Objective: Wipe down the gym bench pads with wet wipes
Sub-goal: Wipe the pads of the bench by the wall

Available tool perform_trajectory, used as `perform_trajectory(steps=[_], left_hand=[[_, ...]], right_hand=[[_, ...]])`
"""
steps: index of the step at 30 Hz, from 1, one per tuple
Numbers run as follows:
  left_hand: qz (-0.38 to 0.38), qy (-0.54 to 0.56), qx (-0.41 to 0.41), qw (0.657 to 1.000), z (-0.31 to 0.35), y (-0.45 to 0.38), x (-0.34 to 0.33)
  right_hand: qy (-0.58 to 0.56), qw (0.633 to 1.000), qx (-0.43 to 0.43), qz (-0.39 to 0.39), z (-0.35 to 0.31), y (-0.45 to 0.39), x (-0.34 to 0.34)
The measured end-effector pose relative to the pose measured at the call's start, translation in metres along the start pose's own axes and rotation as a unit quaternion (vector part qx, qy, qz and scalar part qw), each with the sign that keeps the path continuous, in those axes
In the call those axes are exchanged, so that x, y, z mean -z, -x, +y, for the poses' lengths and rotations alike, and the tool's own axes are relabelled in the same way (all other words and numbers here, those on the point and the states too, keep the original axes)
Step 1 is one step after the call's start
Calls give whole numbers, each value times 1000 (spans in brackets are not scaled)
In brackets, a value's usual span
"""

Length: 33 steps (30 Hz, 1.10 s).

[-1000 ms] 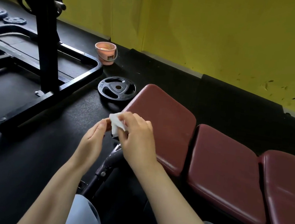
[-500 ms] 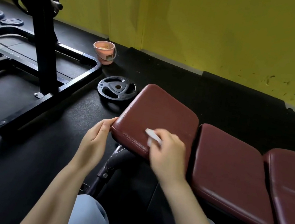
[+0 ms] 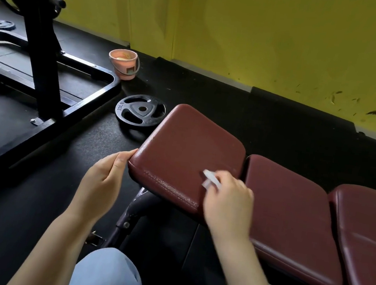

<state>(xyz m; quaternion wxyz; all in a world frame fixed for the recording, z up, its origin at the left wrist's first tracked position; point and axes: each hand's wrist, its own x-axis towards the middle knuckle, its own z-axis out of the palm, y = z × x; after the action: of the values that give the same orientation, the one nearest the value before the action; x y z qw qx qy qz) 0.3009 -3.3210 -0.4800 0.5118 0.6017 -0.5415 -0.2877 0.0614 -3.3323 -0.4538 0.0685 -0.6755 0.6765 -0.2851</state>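
Wipe on the first pad

The right hand (image 3: 227, 196) pinched a white wet wipe (image 3: 210, 180) against the end bench pad (image 3: 188, 152), near its right edge. The left hand (image 3: 104, 179) gripped that pad's near left corner, fingers curled. A pink bucket (image 3: 123, 64) on the floor held something pale; I couldn't tell what

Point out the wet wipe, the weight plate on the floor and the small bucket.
wet wipe (image 3: 210, 180), head view, white fold above right-hand fingers.
weight plate (image 3: 140, 112), head view, spoke near hub.
bucket (image 3: 125, 67), head view, outer wall.
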Motion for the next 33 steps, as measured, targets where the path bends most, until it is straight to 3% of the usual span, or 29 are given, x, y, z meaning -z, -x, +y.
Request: perform_trajectory(steps=[4,7,9,12,14,16,18,21,24,26,30,33], left_hand=[[-3,8,6,1000,0,3,0],[-11,8,10,1000,2,5,2],[-8,2,15,1000,5,6,2],[0,0,20,1000,7,9,0],[-4,7,21,1000,6,10,0],[-11,8,23,1000,4,11,0],[-17,9,18,1000,3,9,1],[-32,3,16,999,-1,5,6],[-41,-2,18,999,-5,3,9],[-42,2,17,999,-6,4,9],[-36,19,17,999,-4,6,6],[-23,32,26,999,0,7,3]], right_hand=[[-105,984,121,-72,-95,-49,-36],[-38,972,217,-80,-101,-65,-36],[-2,985,165,-54,-50,-62,-28],[32,999,11,-16,40,-38,0],[66,997,-45,-24,59,-37,6],[43,997,-53,-30,34,-55,-3],[-21,998,13,-50,-16,-76,-19],[-92,974,182,-102,-97,-89,-45],[-47,959,259,-105,-112,-90,-46],[-10,975,214,-66,-72,-93,-38],[31,999,3,-9,58,-70,-4],[-19,999,-44,-2,67,-62,-3]])
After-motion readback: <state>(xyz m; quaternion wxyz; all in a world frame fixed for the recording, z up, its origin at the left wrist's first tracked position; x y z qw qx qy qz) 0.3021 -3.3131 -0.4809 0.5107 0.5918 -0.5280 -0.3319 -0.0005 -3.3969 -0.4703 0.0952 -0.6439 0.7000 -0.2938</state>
